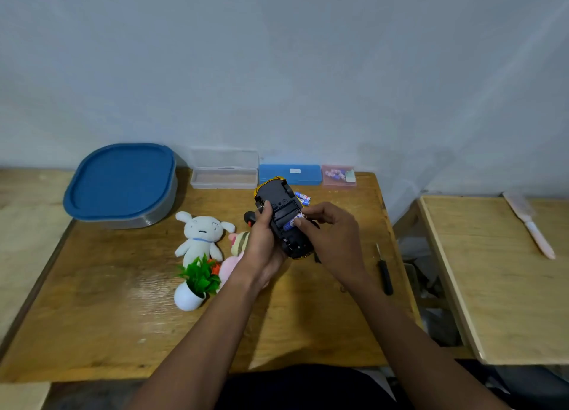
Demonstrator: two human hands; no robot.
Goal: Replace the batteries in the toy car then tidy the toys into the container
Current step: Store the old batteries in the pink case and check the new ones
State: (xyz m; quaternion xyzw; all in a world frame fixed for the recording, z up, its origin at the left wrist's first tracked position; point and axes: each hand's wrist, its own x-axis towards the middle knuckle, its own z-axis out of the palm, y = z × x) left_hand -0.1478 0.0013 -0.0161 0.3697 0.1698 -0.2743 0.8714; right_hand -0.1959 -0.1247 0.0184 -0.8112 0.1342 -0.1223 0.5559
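Left hand: you grip the upturned black-and-yellow plastic toy car.
Right hand: you pinch a blue-and-white cylindrical battery at its open compartment.

2 bare forearms stretched forward from the lower edge, left grip curled round the toy car, thumb on top, right grip pinching a battery with thumb and fingertips

Wooden counter. Carries along the far edge, left to right, a blue-lidded container, clear box, blue case and pink box. Bears loose batteries just near the blue case, a white plush, pink plush and potted plant left of centre, a screwdriver at right.
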